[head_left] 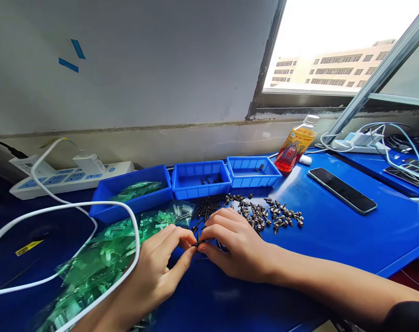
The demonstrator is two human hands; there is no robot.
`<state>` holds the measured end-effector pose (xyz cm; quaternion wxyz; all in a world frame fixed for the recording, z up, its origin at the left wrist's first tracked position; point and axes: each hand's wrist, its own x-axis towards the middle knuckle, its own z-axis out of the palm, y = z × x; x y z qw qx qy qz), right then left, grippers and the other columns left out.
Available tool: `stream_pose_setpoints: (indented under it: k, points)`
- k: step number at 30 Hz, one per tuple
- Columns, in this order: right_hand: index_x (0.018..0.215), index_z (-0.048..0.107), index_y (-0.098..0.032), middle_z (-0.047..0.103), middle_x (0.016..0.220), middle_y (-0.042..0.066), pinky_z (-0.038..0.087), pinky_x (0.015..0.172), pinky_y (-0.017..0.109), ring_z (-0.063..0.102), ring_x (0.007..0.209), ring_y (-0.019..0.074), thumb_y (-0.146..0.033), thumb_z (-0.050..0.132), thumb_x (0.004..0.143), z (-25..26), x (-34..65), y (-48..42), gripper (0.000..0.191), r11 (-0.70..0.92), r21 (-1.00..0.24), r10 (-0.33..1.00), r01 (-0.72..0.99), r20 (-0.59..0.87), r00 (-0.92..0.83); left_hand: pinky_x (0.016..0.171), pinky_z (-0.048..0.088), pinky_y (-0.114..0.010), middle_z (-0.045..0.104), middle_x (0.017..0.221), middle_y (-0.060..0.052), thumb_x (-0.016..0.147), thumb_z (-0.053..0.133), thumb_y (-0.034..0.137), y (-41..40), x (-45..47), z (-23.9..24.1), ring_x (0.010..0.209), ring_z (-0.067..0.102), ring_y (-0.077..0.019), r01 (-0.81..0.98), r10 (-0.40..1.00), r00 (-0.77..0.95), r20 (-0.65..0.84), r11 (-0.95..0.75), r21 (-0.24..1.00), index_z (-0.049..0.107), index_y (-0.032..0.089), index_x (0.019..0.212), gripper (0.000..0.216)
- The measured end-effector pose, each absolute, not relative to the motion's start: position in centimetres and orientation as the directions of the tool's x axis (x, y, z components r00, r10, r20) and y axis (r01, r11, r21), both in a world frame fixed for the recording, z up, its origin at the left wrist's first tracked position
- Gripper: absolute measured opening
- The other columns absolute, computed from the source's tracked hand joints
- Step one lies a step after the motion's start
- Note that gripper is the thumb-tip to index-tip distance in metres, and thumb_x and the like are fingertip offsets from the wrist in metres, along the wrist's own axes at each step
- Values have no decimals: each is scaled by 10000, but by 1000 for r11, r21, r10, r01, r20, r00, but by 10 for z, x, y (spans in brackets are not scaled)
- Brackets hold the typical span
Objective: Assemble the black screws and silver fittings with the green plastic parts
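Note:
My left hand (157, 267) and my right hand (230, 244) meet on the blue table (333, 230), fingertips pinched together around a small black screw (199, 242). A heap of long black screws (205, 207) lies just beyond my fingers. To its right is a scatter of short dark screws (271, 214). Small green plastic bags (105, 258) lie under my left wrist and to its left.
Three blue bins stand behind: the left bin (126, 196) holds green bags, the middle bin (200, 177) and right bin (252, 170) hold a few screws. An orange drink bottle (295, 145), a phone (342, 190), a power strip (67, 177) and a white cable (91, 205) are around.

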<state>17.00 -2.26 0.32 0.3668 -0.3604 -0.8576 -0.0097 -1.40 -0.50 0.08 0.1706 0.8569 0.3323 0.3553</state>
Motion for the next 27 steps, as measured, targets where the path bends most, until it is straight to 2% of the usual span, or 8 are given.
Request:
stream_pose_setpoints:
  k: [6,12,16,19,21,27]
  points:
    - [872,563,-165,621,698,30,424,642,284,530,680,138,-247,504,838,6,169,-25,107,746,-235,602,623,639,-479,630,510,-200,635,713,16,869,448,257,-2,-17,0,637,614,-119,460,687,544,482,-725,513,585,216,824,151]
    - [749,534,-191,609,694,28,425,626,285,527,682,141,-178,495,771,14,171,-21,46,774,-165,540,612,676,-501,630,512,-226,661,739,-6,866,419,269,-1,-14,3,669,631,-140,490,697,549,461,-715,498,599,208,851,191]
    - [735,526,-204,603,698,31,433,672,317,527,716,163,-183,494,790,29,185,6,67,701,-120,488,703,799,-351,617,508,-247,661,755,-15,851,434,305,-1,-12,2,678,628,-153,509,711,555,433,-701,499,597,205,962,221]
    - [841,560,-187,617,815,76,433,712,365,521,795,208,-246,533,809,32,201,27,72,503,-145,564,852,802,-197,616,491,-247,652,738,-16,834,449,286,-1,-12,3,679,610,-150,491,670,615,416,-738,463,616,200,901,199]
    - [899,568,-182,619,849,87,431,732,384,518,835,229,-260,545,803,27,209,31,126,441,-149,606,885,776,-171,622,482,-252,652,748,-19,813,478,276,-1,-12,4,695,598,-154,479,637,666,389,-764,432,618,199,855,165]
    - [843,594,-189,639,828,68,436,774,363,515,820,204,-232,523,824,11,202,11,86,523,-137,626,841,731,-271,690,474,-276,648,788,-30,797,489,250,2,-10,5,778,584,-171,440,558,751,351,-821,363,610,202,773,133]
